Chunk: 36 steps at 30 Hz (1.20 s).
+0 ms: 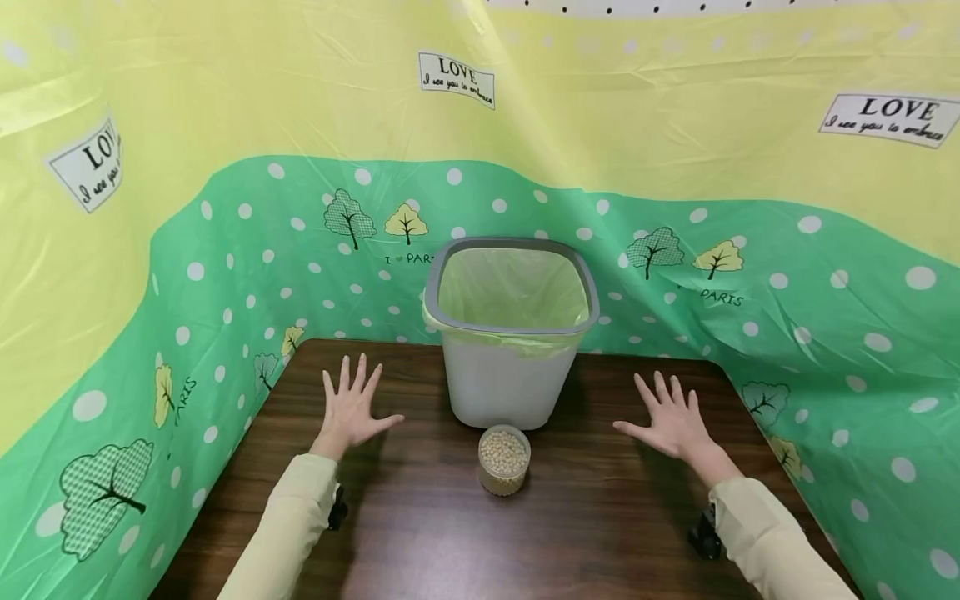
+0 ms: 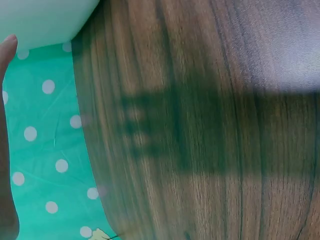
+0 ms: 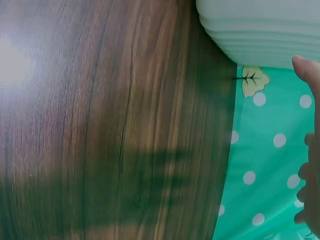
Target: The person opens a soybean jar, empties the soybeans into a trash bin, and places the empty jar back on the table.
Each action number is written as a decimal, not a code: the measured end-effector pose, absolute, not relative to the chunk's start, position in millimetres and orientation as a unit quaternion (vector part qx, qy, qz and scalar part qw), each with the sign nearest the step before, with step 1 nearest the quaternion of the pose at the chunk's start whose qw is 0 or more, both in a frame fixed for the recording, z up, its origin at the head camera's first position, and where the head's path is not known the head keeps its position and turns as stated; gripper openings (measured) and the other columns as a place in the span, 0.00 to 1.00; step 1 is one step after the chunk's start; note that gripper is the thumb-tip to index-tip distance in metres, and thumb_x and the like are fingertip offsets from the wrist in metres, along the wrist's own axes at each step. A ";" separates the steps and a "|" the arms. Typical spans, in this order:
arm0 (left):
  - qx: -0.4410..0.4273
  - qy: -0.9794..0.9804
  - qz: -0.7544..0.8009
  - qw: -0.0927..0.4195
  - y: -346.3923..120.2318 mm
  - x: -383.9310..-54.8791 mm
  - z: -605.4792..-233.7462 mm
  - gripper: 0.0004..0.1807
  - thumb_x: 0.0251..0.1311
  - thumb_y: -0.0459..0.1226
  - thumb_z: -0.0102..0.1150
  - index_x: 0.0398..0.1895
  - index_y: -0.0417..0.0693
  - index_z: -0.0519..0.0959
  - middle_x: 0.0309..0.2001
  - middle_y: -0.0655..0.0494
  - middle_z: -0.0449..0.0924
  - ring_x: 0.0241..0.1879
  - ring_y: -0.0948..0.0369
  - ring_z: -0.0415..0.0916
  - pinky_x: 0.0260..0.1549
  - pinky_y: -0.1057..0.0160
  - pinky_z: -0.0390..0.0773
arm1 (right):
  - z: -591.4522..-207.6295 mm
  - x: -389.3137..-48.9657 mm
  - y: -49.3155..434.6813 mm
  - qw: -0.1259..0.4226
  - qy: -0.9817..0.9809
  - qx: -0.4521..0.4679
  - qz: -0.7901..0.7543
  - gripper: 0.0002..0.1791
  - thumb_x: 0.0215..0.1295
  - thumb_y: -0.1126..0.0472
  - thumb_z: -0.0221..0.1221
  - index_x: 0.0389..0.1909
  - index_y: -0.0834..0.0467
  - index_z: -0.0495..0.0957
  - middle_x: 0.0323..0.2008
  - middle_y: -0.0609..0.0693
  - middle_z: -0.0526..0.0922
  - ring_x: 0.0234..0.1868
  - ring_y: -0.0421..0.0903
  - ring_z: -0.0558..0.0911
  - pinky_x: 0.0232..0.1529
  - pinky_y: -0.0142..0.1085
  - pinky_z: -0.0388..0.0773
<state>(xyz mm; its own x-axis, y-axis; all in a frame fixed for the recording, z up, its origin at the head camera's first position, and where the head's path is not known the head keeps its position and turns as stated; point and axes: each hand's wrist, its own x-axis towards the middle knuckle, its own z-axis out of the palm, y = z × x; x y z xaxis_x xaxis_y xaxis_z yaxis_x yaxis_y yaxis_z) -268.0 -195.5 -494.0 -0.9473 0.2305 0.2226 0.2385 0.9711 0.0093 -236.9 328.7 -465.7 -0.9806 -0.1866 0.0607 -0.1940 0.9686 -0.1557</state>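
Observation:
A small clear tub (image 1: 503, 460) full of round pale beans stands on the dark wooden table, right in front of a bin. The bin (image 1: 502, 379) is white with a grey rim and a pale green liner bag inside. To its left, my left hand (image 1: 352, 414) is held above the table with its fingers spread, touching nothing. On the other side my right hand (image 1: 670, 423) is spread the same way and holds nothing. Both wrist views show part of a hand, the bin's side and hand shadows on the wood.
The table (image 1: 420, 533) has a dark wood grain and reflects light at the front. Behind it and along both sides hangs a green and yellow curtain (image 1: 247, 250) with white dots and printed trees. Its green part lies close to the bin's back.

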 end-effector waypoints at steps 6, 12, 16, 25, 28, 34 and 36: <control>-0.140 -0.983 -0.027 0.114 -191.4 -263.5 -494.1 0.58 0.43 0.71 0.49 0.71 0.45 0.48 0.71 0.42 0.37 0.68 0.44 0.27 0.60 0.37 0.33 | -463.3 -233.3 315.2 0.018 -0.984 0.133 0.115 0.53 0.52 0.31 0.53 0.70 0.61 0.47 0.66 0.71 0.46 0.64 0.72 0.46 0.58 0.65 0.40; -0.186 -0.972 -0.033 0.141 -186.4 -258.0 -494.3 0.57 0.43 0.70 0.50 0.70 0.44 0.49 0.71 0.45 0.41 0.69 0.45 0.31 0.62 0.40 0.39 | -462.8 -231.1 302.0 0.016 -0.972 0.180 0.151 0.53 0.52 0.34 0.56 0.70 0.59 0.46 0.67 0.67 0.48 0.66 0.67 0.47 0.60 0.62 0.42; -0.235 -0.956 -0.055 0.168 -178.3 -252.4 -495.2 0.56 0.43 0.67 0.54 0.69 0.42 0.52 0.70 0.44 0.46 0.69 0.46 0.39 0.62 0.42 0.44 | -461.2 -227.3 291.8 0.013 -0.964 0.195 0.182 0.53 0.51 0.35 0.58 0.70 0.58 0.46 0.68 0.64 0.49 0.67 0.64 0.48 0.61 0.60 0.44; -0.323 -0.910 -0.140 0.217 -147.2 -234.6 -498.2 0.55 0.46 0.72 0.43 0.67 0.39 0.56 0.69 0.43 0.49 0.65 0.44 0.51 0.58 0.41 0.55 | -467.9 -212.9 266.5 0.028 -0.938 0.215 0.270 0.52 0.50 0.41 0.63 0.71 0.55 0.46 0.68 0.59 0.53 0.65 0.60 0.56 0.58 0.58 0.57; -0.338 -0.903 -0.168 0.207 -133.9 -229.0 -499.4 0.55 0.47 0.73 0.39 0.66 0.38 0.57 0.68 0.42 0.52 0.65 0.45 0.52 0.58 0.43 0.57 | -474.0 -208.0 257.9 0.021 -0.927 0.212 0.308 0.52 0.50 0.45 0.65 0.71 0.54 0.47 0.67 0.61 0.55 0.64 0.61 0.58 0.56 0.58 0.60; -0.351 -0.902 -0.211 0.138 -106.0 -217.4 -501.9 0.51 0.45 0.66 0.55 0.66 0.40 0.59 0.63 0.44 0.62 0.62 0.49 0.59 0.56 0.51 0.64 | -490.9 -202.3 240.5 0.007 -0.896 0.210 0.392 0.52 0.49 0.51 0.67 0.70 0.55 0.46 0.65 0.63 0.58 0.63 0.64 0.58 0.55 0.60 0.59; -0.345 -0.904 -0.224 0.112 -98.0 -214.3 -503.2 0.51 0.44 0.62 0.60 0.66 0.42 0.58 0.62 0.45 0.63 0.62 0.51 0.60 0.55 0.52 0.66 | -496.3 -200.9 234.8 0.006 -0.886 0.212 0.412 0.52 0.48 0.52 0.68 0.70 0.57 0.47 0.64 0.64 0.59 0.63 0.64 0.59 0.55 0.60 0.59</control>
<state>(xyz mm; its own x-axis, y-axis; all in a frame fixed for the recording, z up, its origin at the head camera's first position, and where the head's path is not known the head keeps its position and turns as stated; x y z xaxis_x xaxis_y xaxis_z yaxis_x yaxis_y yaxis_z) -214.3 -98.0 -503.2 -0.7365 0.5741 0.3577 0.6747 0.6608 0.3286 -200.9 234.8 -496.3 -0.9101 -0.3709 0.1847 -0.3803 0.5709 -0.7276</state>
